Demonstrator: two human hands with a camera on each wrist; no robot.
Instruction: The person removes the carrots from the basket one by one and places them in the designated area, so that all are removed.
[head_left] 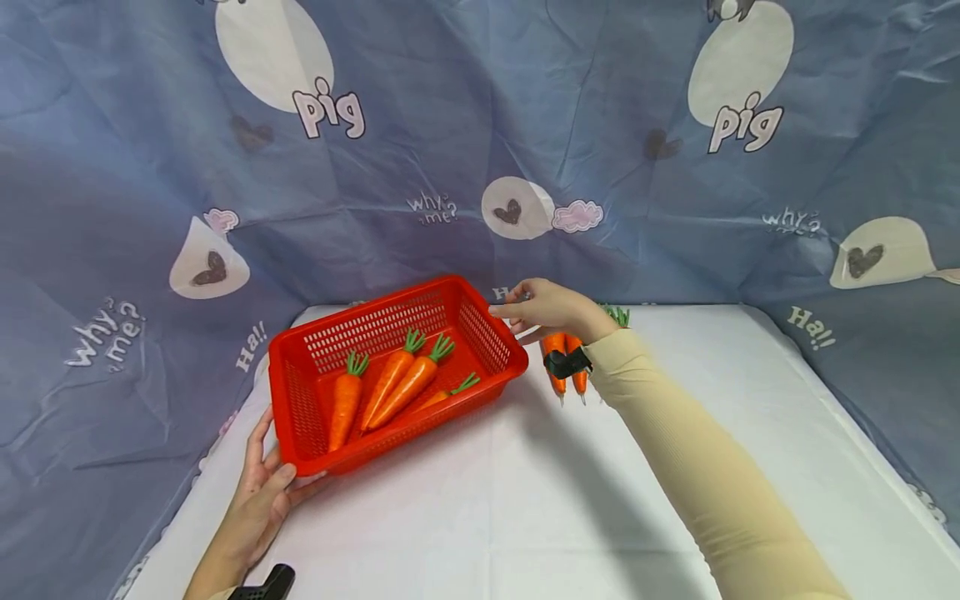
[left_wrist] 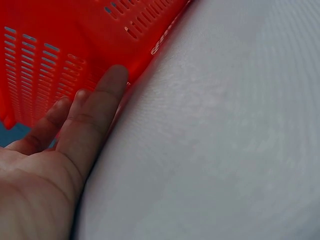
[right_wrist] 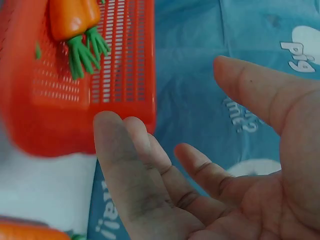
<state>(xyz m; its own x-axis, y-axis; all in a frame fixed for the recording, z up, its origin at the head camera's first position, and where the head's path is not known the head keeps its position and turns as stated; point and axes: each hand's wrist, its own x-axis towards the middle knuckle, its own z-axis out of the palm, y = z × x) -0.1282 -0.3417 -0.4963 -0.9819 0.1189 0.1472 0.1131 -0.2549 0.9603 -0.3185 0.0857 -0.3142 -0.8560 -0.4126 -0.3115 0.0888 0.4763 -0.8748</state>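
Observation:
A red plastic basket with slotted walls stands askew at the left of the table and holds several orange carrots with green tops. At its near left corner is my left hand. In the left wrist view its fingers reach out nearly straight against the basket's outer side, low by the tablecloth. Over the basket's right end is my right hand. The right wrist view shows its fingertips at the end wall's rim, with the thumb held well apart.
More carrots lie on the white tablecloth, partly hidden behind my right wrist. A blue-grey printed cloth hangs behind the table and along its sides. A shadow falls below my right arm.

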